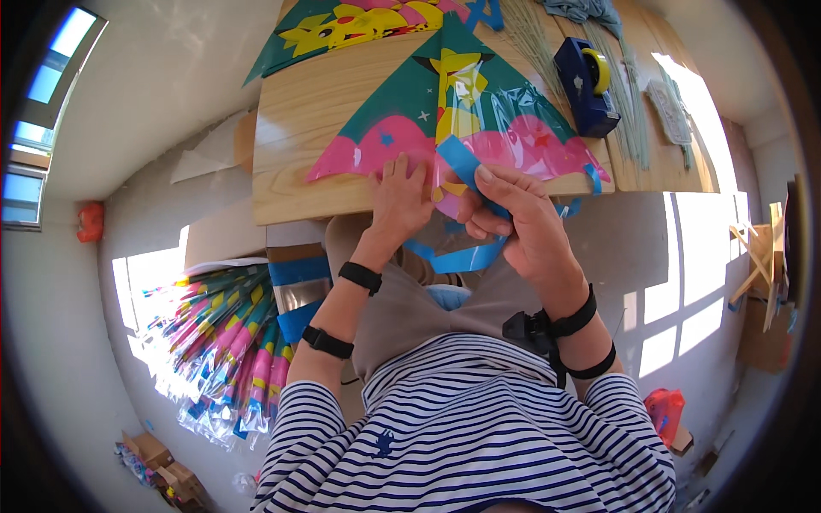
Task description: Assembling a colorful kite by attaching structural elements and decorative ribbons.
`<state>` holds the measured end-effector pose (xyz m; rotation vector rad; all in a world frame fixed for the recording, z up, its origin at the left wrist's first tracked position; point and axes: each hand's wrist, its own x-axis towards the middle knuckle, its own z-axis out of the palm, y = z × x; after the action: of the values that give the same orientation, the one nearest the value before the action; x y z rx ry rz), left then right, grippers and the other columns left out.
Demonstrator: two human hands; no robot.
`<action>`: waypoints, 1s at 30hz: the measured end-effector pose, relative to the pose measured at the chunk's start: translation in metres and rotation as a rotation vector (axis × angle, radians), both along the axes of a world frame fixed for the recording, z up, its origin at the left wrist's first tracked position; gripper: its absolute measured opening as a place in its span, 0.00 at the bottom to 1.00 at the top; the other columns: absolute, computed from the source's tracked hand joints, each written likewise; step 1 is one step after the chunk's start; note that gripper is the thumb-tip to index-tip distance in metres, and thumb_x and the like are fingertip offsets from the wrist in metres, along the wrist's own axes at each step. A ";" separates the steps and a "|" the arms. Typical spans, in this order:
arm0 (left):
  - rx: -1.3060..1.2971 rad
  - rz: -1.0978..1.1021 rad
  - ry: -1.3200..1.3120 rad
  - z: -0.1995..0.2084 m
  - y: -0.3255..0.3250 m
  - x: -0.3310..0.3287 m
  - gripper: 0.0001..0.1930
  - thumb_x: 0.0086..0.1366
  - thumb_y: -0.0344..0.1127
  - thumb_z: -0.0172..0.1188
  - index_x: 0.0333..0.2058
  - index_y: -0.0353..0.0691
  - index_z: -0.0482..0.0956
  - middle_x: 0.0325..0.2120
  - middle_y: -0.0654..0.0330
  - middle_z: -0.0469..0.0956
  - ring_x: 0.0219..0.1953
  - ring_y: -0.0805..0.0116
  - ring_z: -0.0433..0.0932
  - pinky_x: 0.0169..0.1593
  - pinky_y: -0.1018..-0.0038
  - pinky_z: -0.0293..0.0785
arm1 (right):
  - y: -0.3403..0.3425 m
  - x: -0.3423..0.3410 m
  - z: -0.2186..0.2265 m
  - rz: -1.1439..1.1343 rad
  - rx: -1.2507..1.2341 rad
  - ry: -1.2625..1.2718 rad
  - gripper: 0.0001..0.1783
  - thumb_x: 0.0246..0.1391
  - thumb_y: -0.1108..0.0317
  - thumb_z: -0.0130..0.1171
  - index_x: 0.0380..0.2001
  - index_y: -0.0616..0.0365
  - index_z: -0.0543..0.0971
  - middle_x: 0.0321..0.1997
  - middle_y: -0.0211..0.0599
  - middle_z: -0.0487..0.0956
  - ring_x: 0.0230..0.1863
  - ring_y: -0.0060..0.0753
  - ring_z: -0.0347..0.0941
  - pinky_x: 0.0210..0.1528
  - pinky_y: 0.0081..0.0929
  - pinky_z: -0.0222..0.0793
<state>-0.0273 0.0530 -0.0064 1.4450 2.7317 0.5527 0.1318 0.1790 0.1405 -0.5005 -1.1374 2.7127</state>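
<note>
A triangular kite [380, 107] in green and pink, with a yellow cartoon figure, lies on the wooden table with its wide edge toward me. Clear film shines over its right half. My left hand [398, 201] rests with spread fingers on the pink lower edge, left of the middle. Just right of the kite's middle, my right hand [534, 221] pinches a blue ribbon [463, 161] between thumb and fingers. One short end sticks up over the kite's lower edge. The rest of the ribbon loops down below the table edge, above my lap.
Another kite [295, 47] lies at the table's far left. To the right stand a blue tape dispenser [581, 103], thin pale sticks [631, 107] and a clear packet [667, 111]. Many folded kites [227, 342] in film are heaped low at my left, beside a box with blue strips [299, 272].
</note>
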 end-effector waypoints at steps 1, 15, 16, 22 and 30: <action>0.044 -0.018 -0.060 0.009 -0.002 0.007 0.24 0.53 0.37 0.66 0.50 0.39 0.77 0.57 0.48 0.71 0.62 0.47 0.65 0.61 0.43 0.60 | -0.002 -0.002 -0.002 -0.001 -0.034 -0.021 0.14 0.67 0.63 0.55 0.35 0.63 0.80 0.29 0.39 0.81 0.17 0.13 0.55 0.26 0.19 0.60; 1.046 0.213 -1.290 0.117 -0.071 0.053 0.10 0.70 0.31 0.58 0.45 0.32 0.78 0.39 0.63 0.81 0.40 0.79 0.78 0.46 0.80 0.74 | -0.089 -0.046 -0.044 -0.418 1.685 0.100 0.23 0.47 0.74 0.63 0.49 0.67 0.78 0.32 0.40 0.73 0.30 0.43 0.74 0.30 0.36 0.68; 1.060 0.209 -1.273 0.113 -0.074 0.051 0.10 0.71 0.32 0.57 0.45 0.33 0.78 0.39 0.63 0.81 0.40 0.78 0.78 0.46 0.79 0.74 | -0.093 -0.049 -0.044 -0.405 1.727 0.112 0.24 0.47 0.74 0.63 0.51 0.68 0.77 0.33 0.40 0.73 0.31 0.43 0.73 0.32 0.37 0.68; 1.287 0.351 -1.338 0.114 -0.092 0.039 0.08 0.72 0.35 0.56 0.40 0.37 0.80 0.36 0.64 0.82 0.36 0.80 0.78 0.40 0.82 0.72 | -0.113 -0.057 -0.034 -0.376 1.677 0.240 0.31 0.46 0.76 0.65 0.57 0.69 0.73 0.32 0.43 0.74 0.31 0.48 0.73 0.31 0.39 0.68; 1.670 0.275 -0.643 0.277 -0.355 -0.115 0.14 0.71 0.33 0.57 0.47 0.27 0.72 0.36 0.49 0.78 0.41 0.57 0.81 0.64 0.54 0.72 | -0.167 -0.051 -0.058 0.582 1.440 0.313 0.39 0.47 0.66 0.69 0.63 0.62 0.68 0.52 0.50 0.75 0.53 0.52 0.71 0.57 0.46 0.63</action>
<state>-0.1424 -0.3024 0.2709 0.4470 1.5721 2.9407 0.0804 0.0118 0.0820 0.5106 -2.8199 1.3829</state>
